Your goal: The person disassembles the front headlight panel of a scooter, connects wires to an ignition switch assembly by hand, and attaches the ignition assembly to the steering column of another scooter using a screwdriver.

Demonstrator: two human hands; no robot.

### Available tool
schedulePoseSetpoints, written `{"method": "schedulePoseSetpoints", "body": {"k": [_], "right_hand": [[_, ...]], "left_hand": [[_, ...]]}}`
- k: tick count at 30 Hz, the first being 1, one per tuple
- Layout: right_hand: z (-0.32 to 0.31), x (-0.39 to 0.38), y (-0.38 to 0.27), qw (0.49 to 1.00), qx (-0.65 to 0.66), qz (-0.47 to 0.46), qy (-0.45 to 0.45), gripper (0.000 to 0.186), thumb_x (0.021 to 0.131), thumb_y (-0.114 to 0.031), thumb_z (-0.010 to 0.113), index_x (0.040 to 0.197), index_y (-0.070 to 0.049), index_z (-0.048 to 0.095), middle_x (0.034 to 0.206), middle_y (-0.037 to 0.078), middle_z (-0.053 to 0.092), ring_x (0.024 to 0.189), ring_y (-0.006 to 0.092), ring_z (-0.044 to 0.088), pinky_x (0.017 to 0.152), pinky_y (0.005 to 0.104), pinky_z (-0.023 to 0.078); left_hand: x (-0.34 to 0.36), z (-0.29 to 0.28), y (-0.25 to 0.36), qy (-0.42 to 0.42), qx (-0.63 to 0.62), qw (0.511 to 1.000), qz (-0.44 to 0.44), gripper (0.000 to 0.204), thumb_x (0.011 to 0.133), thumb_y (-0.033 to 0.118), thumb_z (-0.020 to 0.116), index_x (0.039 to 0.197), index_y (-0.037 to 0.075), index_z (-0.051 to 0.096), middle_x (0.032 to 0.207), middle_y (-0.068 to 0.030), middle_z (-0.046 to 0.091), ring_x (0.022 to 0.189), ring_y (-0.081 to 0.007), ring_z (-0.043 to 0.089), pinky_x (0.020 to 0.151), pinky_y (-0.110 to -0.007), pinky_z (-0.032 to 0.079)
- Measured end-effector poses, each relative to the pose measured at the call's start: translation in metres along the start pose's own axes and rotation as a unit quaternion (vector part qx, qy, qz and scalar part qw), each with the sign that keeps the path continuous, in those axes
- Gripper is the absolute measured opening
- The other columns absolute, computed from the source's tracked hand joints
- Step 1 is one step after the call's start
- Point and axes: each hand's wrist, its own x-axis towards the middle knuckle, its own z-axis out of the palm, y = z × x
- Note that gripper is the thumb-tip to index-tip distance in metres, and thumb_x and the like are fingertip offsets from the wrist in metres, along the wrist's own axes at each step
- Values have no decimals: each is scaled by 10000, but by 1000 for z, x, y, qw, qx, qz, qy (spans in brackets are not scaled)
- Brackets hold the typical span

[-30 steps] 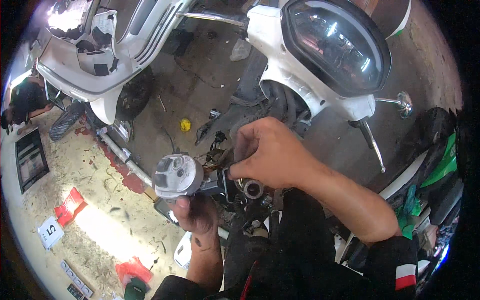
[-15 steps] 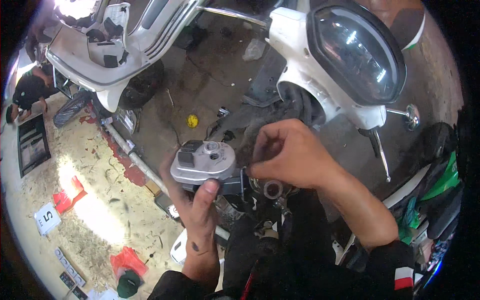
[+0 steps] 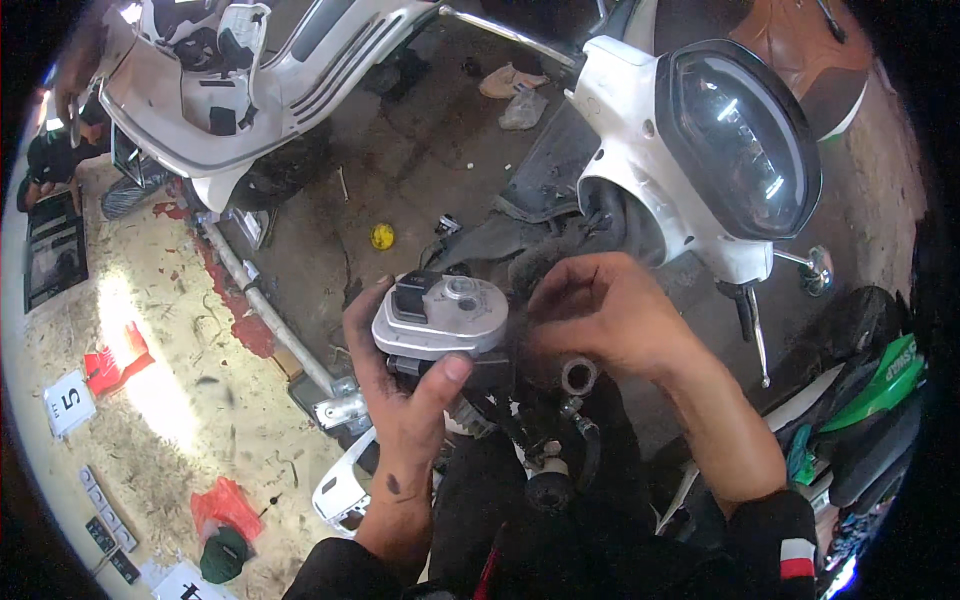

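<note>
My left hand [image 3: 405, 410] grips an oval silver-grey metal housing [image 3: 430, 335], thumb along its near side and fingers round its left. On the housing's top are a black block and a round fitting with a hole beside it. To its right, my right hand [image 3: 630, 320] has its fingers curled and thumb and forefinger brought together. The fingertips are blurred, so anything between them cannot be made out. Below that hand, a pale metal ring [image 3: 578, 376] and a hose [image 3: 588, 450] show against my dark trousers.
A white scooter front [image 3: 630, 120] with headlight stands ahead right, and a white scooter body [image 3: 190, 130] ahead left. A yellow round object [image 3: 382, 236] lies on the dark floor. Red bags [image 3: 118, 358] and a green cap [image 3: 224, 555] lie left. Another person [image 3: 50, 160] works far left.
The housing and my left hand have shifted slightly right in view. My right hand's fingertips have drawn a little away from the housing's right side. The view has shifted somewhat.
</note>
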Motion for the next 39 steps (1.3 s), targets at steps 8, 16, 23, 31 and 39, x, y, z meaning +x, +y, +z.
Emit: {"method": "schedulePoseSetpoints", "body": {"k": [8, 16, 23, 31, 39], "right_hand": [[0, 4, -1, 999, -23, -4, -26, 277, 651, -72, 825, 876, -19, 672, 798, 49, 692, 739, 104, 633, 657, 260, 497], [0, 0, -9, 998, -62, -17, -27, 285, 666, -82, 821, 901, -17, 673, 810, 54, 702, 746, 114, 644, 678, 263, 495], [-3, 15, -1, 988, -81, -110, -67, 344, 682, -145, 787, 988, -17, 696, 885, 107, 699, 818, 218, 662, 768, 341, 508], [-16, 35, 2, 890, -258, -325, -189, 218, 774, -150, 705, 971, -59, 685, 963, 137, 619, 936, 338, 600, 799, 414, 479], [-14, 36, 4, 887, -249, -345, -178, 231, 747, -61, 731, 972, -30, 694, 961, 113, 650, 896, 255, 644, 777, 351, 495]], "left_hand": [[4, 1, -2, 1, -6, 1000, -3, 893, 675, 422, 797, 1352, 22, 372, 1221, -142, 488, 1137, -252, 497, 994, -370, 384], [5, 1, -4, 10, -94, 995, -15, 853, 658, 321, 780, 1352, 28, 381, 1239, -156, 490, 1140, -299, 519, 997, -399, 414], [19, -13, -9, 38, -167, 982, -73, 807, 681, 317, 739, 1348, 32, 386, 1228, -160, 515, 1134, -298, 544, 978, -418, 454], [29, -16, -7, -23, -188, 968, -165, 605, 773, 303, 675, 1270, 47, 442, 1186, -145, 564, 1093, -275, 570, 955, -412, 466], [27, -9, -10, -11, -155, 976, -150, 658, 745, 282, 692, 1296, 53, 415, 1171, -139, 555, 1095, -269, 563, 948, -408, 470]]}}
